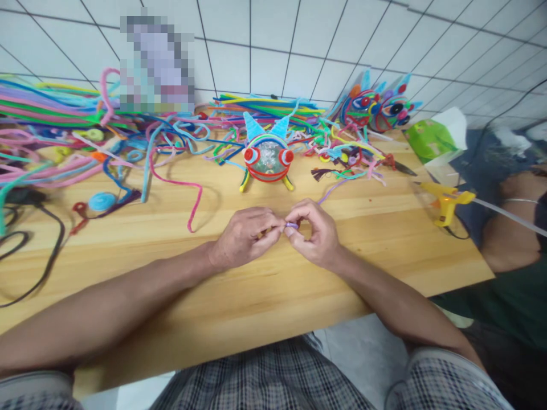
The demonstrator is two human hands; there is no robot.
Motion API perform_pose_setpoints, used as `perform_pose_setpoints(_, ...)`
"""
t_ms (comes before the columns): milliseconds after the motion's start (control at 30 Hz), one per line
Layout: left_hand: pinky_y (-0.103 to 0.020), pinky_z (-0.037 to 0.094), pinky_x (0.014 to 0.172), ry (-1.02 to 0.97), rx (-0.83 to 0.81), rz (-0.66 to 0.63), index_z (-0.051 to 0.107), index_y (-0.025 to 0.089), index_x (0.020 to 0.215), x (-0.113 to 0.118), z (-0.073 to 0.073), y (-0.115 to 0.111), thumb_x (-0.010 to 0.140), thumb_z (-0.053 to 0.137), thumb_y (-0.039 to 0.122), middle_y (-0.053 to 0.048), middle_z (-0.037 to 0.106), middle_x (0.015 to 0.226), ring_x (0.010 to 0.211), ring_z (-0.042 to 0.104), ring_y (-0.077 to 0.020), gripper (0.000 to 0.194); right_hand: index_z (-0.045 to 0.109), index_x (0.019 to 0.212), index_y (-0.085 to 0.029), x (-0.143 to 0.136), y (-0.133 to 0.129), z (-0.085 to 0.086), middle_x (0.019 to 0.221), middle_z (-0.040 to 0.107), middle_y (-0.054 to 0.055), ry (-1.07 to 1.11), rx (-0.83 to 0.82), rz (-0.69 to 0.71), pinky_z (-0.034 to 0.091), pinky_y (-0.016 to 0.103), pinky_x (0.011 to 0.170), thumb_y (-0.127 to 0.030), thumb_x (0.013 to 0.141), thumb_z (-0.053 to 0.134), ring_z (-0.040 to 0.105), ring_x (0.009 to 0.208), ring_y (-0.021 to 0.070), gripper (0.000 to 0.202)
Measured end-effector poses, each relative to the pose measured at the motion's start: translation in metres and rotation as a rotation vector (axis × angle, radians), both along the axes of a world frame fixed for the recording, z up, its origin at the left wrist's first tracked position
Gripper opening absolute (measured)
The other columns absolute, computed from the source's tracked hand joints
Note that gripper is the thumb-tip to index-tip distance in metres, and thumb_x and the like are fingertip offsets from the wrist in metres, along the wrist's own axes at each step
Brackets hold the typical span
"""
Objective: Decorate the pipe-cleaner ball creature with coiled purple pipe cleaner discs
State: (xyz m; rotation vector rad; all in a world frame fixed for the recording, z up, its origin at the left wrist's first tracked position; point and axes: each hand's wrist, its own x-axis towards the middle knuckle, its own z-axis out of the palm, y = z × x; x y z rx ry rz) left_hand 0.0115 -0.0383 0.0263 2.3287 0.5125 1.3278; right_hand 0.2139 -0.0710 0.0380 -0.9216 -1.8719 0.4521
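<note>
Over the middle of the table, my left hand [247, 234] and my right hand [315, 232] meet fingertip to fingertip. Both pinch a purple pipe cleaner [292, 225], coiled small at the fingers. Its loose tail trails away behind my right hand toward the back right. Just beyond my hands stands a craft figure [269, 159] with a clear round body, red-and-white eyes, blue pointed ears, a red band for a mouth and yellow-tipped legs. Left of it, a bent pink pipe cleaner [200, 196] lies on the wood.
Heaped pipe cleaners [47, 108] line the table's back. Two similar figures [376, 108] stand back right, near a green packet [431, 139]. A yellow glue gun [445, 200] lies at the right edge, beside another person's arm [513, 222]. A black cable [55, 256] loops at left.
</note>
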Motion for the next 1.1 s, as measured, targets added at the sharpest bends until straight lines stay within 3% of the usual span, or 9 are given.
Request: perform_pose_setpoints(1100, -0.024, 0.055, 0.065, 0.026, 0.032, 0.005, 0.069, 0.018, 0.097, -0.0003, -0.0033, 0.0002, 0.1, 0.065, 0.01, -0.003, 0.076, 0.075, 0.066, 0.072, -0.0136, 0.009, 0.06, 0.094, -0.025, 0.0002, 0.0005, -0.0017, 0.083, 0.062, -0.002, 0.032, -0.013, 0.034, 0.051, 0.029, 0.067, -0.01, 0.087, 0.066, 0.06, 0.073, 0.0142, 0.017)
